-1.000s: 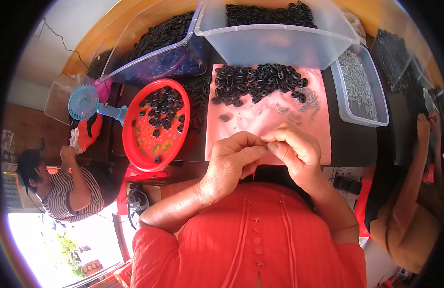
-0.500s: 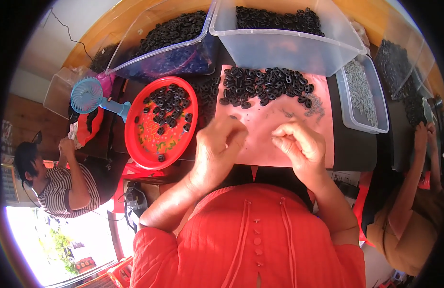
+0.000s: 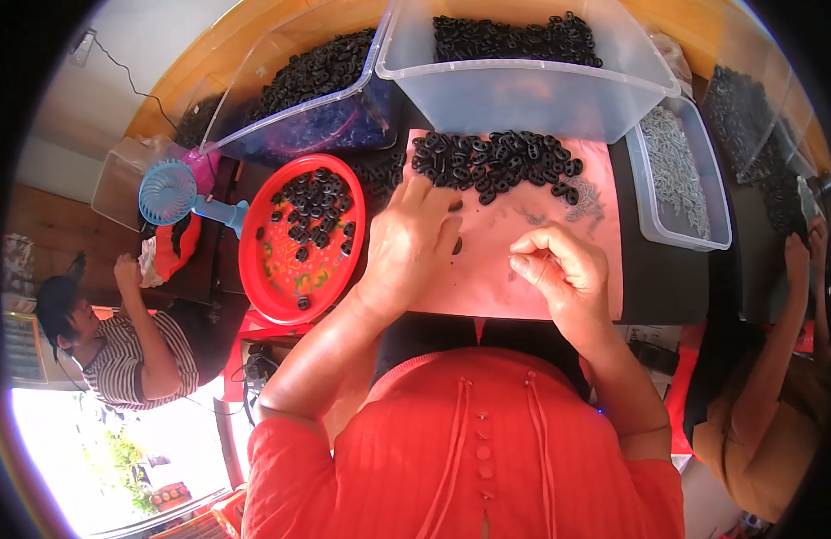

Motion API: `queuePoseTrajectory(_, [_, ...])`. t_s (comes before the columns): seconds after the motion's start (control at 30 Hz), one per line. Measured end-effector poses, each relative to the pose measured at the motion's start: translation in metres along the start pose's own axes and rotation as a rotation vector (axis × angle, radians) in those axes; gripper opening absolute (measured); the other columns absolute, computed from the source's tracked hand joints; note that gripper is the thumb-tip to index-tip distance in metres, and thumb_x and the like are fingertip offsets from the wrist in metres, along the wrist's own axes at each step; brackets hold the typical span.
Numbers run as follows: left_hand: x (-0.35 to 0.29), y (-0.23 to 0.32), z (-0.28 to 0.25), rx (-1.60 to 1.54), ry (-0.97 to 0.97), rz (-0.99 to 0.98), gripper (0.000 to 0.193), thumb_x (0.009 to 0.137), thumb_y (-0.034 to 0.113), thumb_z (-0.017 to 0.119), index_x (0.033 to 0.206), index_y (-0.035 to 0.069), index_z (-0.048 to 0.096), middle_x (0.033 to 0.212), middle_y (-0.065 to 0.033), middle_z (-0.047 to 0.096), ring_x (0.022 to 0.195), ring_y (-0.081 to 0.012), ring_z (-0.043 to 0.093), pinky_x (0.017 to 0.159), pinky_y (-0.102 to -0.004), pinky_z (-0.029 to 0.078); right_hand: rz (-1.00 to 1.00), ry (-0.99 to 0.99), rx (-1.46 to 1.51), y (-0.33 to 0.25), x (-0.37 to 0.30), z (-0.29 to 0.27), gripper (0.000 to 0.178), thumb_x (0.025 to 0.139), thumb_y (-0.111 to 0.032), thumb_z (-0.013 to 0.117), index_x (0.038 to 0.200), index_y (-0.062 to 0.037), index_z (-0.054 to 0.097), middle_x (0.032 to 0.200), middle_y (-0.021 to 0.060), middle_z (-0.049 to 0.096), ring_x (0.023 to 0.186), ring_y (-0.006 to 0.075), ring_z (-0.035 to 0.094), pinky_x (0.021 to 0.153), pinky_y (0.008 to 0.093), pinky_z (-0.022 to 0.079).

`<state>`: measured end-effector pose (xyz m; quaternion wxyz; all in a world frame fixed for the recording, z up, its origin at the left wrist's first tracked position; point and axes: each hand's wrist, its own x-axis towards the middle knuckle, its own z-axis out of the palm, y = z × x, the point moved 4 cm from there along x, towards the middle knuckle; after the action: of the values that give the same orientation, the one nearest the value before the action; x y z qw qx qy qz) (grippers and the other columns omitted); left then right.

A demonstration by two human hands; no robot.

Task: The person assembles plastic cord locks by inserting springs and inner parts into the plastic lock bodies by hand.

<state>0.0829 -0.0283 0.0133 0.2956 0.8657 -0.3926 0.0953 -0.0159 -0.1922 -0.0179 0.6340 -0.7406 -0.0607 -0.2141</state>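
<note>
1. We are looking down at a dark tabletop [image 3: 667, 287] that is carrying everything here.
2. Two large clear plastic bins are sitting at its far edge: the right bin [image 3: 523, 90] and the left bin [image 3: 298, 99], both holding black rings.
3. A pink mat [image 3: 523, 278] is lying in front of us, just below the right bin.
4. A round red tray [image 3: 271, 278] is resting just left of the mat, with black rings scattered in it.
5. A smaller clear tub [image 3: 680, 180] of grey metal pieces is standing to the right of the mat.
6. A blue handheld fan [image 3: 168, 193] is lying left of the tray.
7. Our left hand [image 3: 411, 242] is lying palm down on the mat's left edge, its fingers loosely spread and reaching toward the pile; we cannot tell whether it is holding anything.
8. Our right hand [image 3: 559, 265] is hovering over the mat with thumb and forefinger pressed together, pinching something too small to make out.
9. The pile of black rings [image 3: 496, 162] is lying along the mat's far edge, near the left fingertips.
</note>
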Motion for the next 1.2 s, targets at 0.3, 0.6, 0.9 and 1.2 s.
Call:
queuePoseTrajectory(0.3, [0.01,-0.004,0.014,0.283,-0.035,0.12,0.017,0.078,0.007,0.064,0.095,0.009,0.066,0.094,-0.0112,0.055,0.09,-0.0332,0.058,0.065,-0.043,0.053,-0.01,0.025,0.024,0.004,-0.007,-0.004,0.011,0.082,0.005,0.068,0.088,0.0012,0.059,0.079,0.0055,0.062,0.068,0.011,0.057,0.061,0.0241,0.046])
queuePoseTrajectory(0.6, [0.003,-0.014,-0.006,0.079,0.041,0.087,0.013,0.072,0.002,0.068,0.084,0.005,0.064,0.09,-0.0078,0.056,0.087,-0.0303,0.059,0.068,-0.0412,0.052,-0.018,0.041,0.061,0.004,-0.007,-0.003,0.011,0.082,0.006,0.068,0.087,0.0014,0.059,0.08,0.0063,0.062,0.068,0.0121,0.058,0.061,0.0248,0.046])
queuePoseTrajectory(0.9, [0.014,-0.009,0.004,0.317,-0.077,0.223,0.009,0.075,0.002,0.067,0.082,0.005,0.062,0.083,-0.0103,0.053,0.082,-0.0311,0.057,0.066,-0.0427,0.05,-0.001,0.044,0.05,0.005,-0.009,-0.003,0.011,0.082,0.005,0.068,0.087,0.0016,0.059,0.08,0.0057,0.063,0.069,0.0114,0.059,0.062,0.0245,0.047])
queuePoseTrajectory(1.2, [0.031,-0.02,0.002,0.218,-0.318,0.205,0.008,0.072,0.005,0.065,0.078,0.005,0.059,0.079,-0.0103,0.054,0.077,-0.031,0.06,0.065,-0.0424,0.05,0.05,0.008,0.048,0.003,-0.009,-0.004,0.006,0.087,0.004,0.066,0.089,0.0019,0.06,0.081,0.0017,0.062,0.073,0.0067,0.058,0.068,0.0218,0.047])
